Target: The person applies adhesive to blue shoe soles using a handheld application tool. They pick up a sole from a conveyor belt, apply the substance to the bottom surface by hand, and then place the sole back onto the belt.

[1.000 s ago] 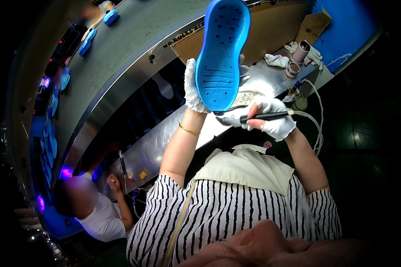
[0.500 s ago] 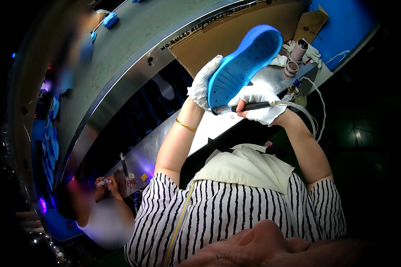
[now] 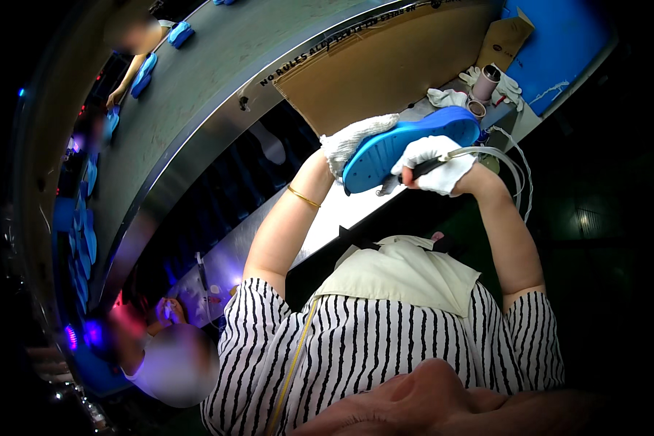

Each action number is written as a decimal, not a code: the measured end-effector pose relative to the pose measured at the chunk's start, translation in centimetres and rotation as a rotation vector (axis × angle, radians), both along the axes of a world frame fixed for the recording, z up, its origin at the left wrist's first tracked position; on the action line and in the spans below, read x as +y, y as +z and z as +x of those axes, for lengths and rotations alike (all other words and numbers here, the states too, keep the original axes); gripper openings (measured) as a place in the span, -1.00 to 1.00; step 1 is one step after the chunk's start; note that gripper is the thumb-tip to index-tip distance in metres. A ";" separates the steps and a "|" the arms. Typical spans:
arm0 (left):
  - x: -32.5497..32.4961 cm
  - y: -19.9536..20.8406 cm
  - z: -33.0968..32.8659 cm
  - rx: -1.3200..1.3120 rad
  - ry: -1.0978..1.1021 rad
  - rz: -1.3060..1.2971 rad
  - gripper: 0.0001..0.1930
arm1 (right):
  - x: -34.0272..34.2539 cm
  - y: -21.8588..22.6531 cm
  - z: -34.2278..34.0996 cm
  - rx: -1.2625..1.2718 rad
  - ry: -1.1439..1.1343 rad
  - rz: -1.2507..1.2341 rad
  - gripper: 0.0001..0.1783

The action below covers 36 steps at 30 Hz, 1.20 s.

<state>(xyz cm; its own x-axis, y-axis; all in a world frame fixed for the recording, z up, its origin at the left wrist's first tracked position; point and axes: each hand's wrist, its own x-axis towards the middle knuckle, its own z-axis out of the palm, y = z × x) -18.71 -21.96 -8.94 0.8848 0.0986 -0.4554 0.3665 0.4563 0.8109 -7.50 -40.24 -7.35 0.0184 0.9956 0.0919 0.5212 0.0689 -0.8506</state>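
My left hand [image 3: 353, 142], in a white knit glove, is closed around the left end and far edge of a blue shoe sole [image 3: 380, 156]. The sole is tilted, with its ribbed, holed face partly toward me. In front of it, my right hand [image 3: 445, 168] wears a white glove with bare fingertips showing. Its fingers are wrapped round a black-handled brush-like tool [image 3: 424, 168], from which clear hoses [image 3: 514, 166] trail off to the right. The tool's tip is near the sole's lower edge; whether it touches cannot be made out.
Beneath my hands runs a metal bench [image 3: 327, 211], with a cardboard sheet [image 3: 385, 65] behind it. Pink cups [image 3: 485, 83] and spare gloves stand at the right. Beyond lies a green conveyor belt [image 3: 211, 65] carrying blue soles [image 3: 180, 33]. Another person [image 3: 174, 363] works at lower left.
The blue sole has been lowered and tipped flatter, its far end swinging down to the right. My right hand has shifted slightly right with the tool, away from the sole's left end.
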 end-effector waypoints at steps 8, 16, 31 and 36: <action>-0.4 0.4 0.6 -0.010 -0.101 -0.068 -0.53 | -1.2 0.4 1.5 0.047 -0.040 0.063 -0.86; -0.8 -1.7 -0.3 -0.318 0.156 -0.441 -0.39 | -2.8 1.2 1.9 0.448 -0.168 0.123 -0.86; -3.9 -3.7 0.3 -0.544 0.462 -0.602 -0.34 | 1.3 -0.9 -2.2 0.210 -0.413 0.597 -0.88; -3.4 -4.3 -0.4 -0.599 0.391 -0.623 -0.29 | 1.2 -0.1 -4.0 0.210 -0.209 0.552 -0.87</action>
<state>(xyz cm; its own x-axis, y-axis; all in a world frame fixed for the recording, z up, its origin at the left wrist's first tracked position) -19.09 -25.33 -13.24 0.9441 0.3296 -0.0067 -0.3020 0.8728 0.3834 -11.47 -39.08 -7.48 0.2815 0.7754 0.5652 0.3969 0.4422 -0.8043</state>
